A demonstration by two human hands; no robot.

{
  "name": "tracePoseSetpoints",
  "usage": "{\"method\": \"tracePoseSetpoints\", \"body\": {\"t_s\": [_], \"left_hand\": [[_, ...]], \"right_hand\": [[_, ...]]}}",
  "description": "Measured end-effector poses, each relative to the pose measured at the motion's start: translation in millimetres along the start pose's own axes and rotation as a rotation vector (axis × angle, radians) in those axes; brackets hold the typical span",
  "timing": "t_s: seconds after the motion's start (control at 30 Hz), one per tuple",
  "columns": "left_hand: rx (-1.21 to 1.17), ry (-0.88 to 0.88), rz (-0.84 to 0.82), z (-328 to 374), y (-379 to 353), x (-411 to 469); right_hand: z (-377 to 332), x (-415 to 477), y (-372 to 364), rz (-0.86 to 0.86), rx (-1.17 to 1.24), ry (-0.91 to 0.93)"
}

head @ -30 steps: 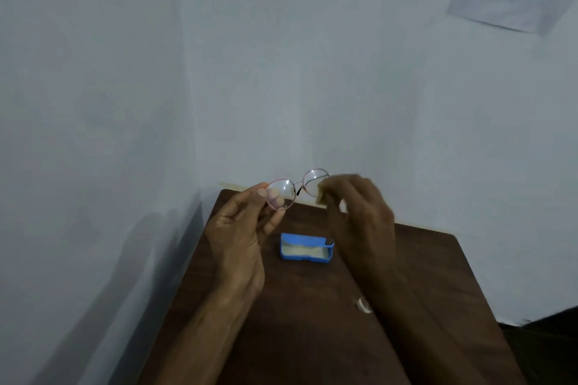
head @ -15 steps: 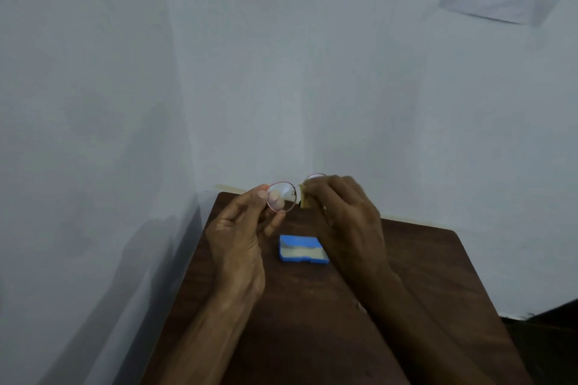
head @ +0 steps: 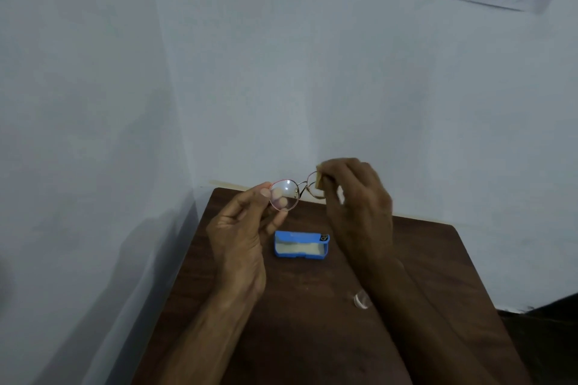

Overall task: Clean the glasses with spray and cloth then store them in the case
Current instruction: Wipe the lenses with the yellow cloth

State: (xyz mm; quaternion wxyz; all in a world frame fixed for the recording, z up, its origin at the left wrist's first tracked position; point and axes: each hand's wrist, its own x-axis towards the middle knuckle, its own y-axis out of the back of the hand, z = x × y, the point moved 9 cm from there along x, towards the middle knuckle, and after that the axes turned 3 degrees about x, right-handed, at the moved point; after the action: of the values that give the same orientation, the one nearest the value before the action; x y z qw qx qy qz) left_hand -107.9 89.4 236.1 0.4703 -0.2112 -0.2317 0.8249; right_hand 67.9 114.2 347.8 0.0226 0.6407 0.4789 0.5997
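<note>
Yellow cloth (head: 319, 181) pinched in my right hand (head: 359, 206) rubs one lens while my left hand (head: 240, 228) grips the glasses (head: 294, 194); the case (head: 301, 244) lies open mid-table, unfilled.

Left hand (head: 240, 237): pinches glasses (head: 295, 194) by one lens rim.
Right hand (head: 359, 203): presses yellow cloth (head: 319, 181) on other lens.
Case (head: 301, 244): blue, open, on bench (head: 312, 306).
</note>
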Motion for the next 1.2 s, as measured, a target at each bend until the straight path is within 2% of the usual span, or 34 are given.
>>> {"method": "tracePoseSetpoints", "body": {"t_s": [0.1, 0.23, 0.4, 0.53, 0.67, 0.83, 0.93, 1.0, 1.13, 1.2], "left_hand": [[-0.004, 0.003, 0.01, -3.1, -1.2, 0.5], [0.027, -0.018, -0.004, -1.6, -3.5, -1.5], [-0.016, 0.008, 0.008, -5.2, -1.6, 1.9], [0.01, 0.012, -0.034, -4.6, -3.7, 1.0], [-0.011, 0.017, -0.029, -4.9, -1.8, 5.0], [0.07, -0.008, -0.054, -7.8, -1.3, 7.0], [0.12, -0.025, -0.019, -10.2, 2.7, 8.4], [0.162, -0.043, 0.001, -10.6, 4.7, 9.1], [0.123, -0.067, -0.044, -5.2, -4.2, 7.8], [0.112, -0.067, -0.045, -3.9, -7.2, 6.4]], "right_hand": [[-15.8, -19.2, -6.3, -0.089, 0.015, 0.138], [10.6, -2.3, 8.0, 0.017, -0.009, -0.008], [-11.9, -20.6, -5.0, -0.092, 0.021, 0.117], [14.3, -2.2, 6.0, 0.02, -0.007, -0.042], [-16.0, -9.8, -10.7, -0.066, 0.01, 0.115], [-3.6, 3.2, -0.9, 0.03, 0.02, -0.024], [-41.0, -7.5, -14.9, -0.066, 0.17, 0.081], [-52.7, -13.7, -19.3, -0.098, 0.187, 0.113], [-24.5, 3.9, -7.2, 0.018, 0.132, -0.049], [-26.5, 2.7, -10.5, -0.008, 0.159, -0.063]]}}
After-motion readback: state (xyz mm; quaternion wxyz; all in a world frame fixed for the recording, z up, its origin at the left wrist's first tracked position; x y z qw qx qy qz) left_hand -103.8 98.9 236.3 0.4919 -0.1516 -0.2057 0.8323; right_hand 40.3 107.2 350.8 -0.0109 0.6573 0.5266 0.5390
